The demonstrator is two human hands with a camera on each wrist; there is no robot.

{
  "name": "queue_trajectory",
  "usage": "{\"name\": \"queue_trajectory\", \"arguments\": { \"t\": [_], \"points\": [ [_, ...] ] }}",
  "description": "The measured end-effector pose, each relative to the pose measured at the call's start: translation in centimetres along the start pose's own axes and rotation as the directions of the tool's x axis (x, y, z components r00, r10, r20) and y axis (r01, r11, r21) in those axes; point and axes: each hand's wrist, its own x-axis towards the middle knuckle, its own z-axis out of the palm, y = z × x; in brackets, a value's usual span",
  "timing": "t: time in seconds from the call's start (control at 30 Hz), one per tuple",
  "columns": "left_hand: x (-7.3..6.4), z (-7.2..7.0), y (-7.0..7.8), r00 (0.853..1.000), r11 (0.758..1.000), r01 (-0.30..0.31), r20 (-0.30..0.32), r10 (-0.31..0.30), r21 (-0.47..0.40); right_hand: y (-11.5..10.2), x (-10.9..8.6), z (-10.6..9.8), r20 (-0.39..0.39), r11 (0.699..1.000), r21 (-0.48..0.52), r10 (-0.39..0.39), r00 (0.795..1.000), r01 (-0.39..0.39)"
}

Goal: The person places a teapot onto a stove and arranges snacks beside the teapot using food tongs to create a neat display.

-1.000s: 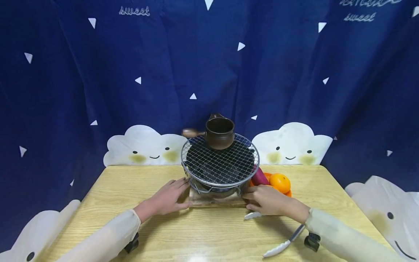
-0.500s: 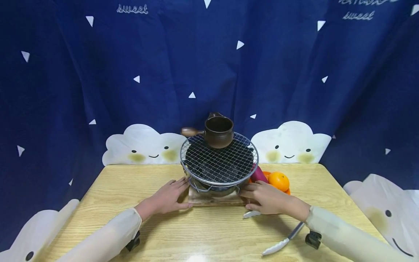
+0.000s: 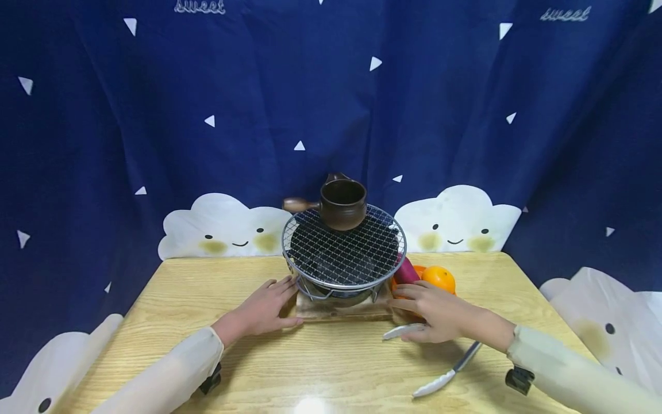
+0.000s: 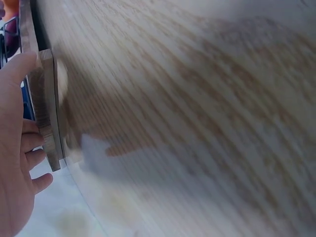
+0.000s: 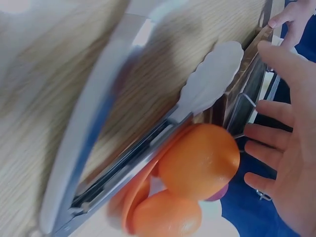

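A round tabletop grill (image 3: 338,261) with a wire mesh top stands on a wooden board (image 3: 343,312). On the back of its mesh sits a brown pot (image 3: 343,207) whose wooden handle points left. My left hand (image 3: 264,307) touches the board's left end, its thumb at the front corner and its fingers along the side. My right hand (image 3: 437,315) is just off the board's right end, fingers spread and holding nothing. It hovers by the tongs (image 5: 212,76), which lie spread on the table, and partly hides them in the head view.
Right of the grill, an orange dish (image 3: 420,269) holds oranges (image 3: 439,278) and a purple, elongated vegetable (image 3: 407,268). Behind the wooden table (image 3: 207,276) hangs a blue curtain (image 3: 289,86) with white cloud shapes along the table's back edge.
My right hand has come away from the board's right end, moving right, its fingers spreading. My left hand stays at the board. The head view has tipped slightly downward.
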Motion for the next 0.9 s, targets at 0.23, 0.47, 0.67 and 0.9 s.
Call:
{"name": "queue_trajectory", "arguments": {
  "t": [0.23, 0.47, 0.67, 0.9],
  "points": [
    [0.1, -0.3, 0.1, 1.000, 1.000, -0.004, 0.008, 0.003, 0.018, 0.1, -2.2, -0.4, 0.020, 0.999, -0.002, 0.038, 0.999, -0.038],
    [0.2, -0.4, 0.2, 1.000, 1.000, -0.005, 0.008, 0.005, 0.014, -0.4, -3.7, -0.8, 0.060, 0.995, 0.030, 0.088, 0.994, -0.090],
    [0.3, -0.5, 0.2, 1.000, 1.000, 0.013, 0.017, -0.013, 0.012, -0.8, -4.5, -0.7, 0.044, 0.997, 0.022, 0.074, 0.996, -0.075],
    [0.4, -0.2, 0.1, 1.000, 1.000, 0.008, 0.008, -0.008, 0.009, -1.4, -5.1, -0.1, 0.008, 0.999, 0.031, 0.033, 0.999, -0.034]
  ]
}}
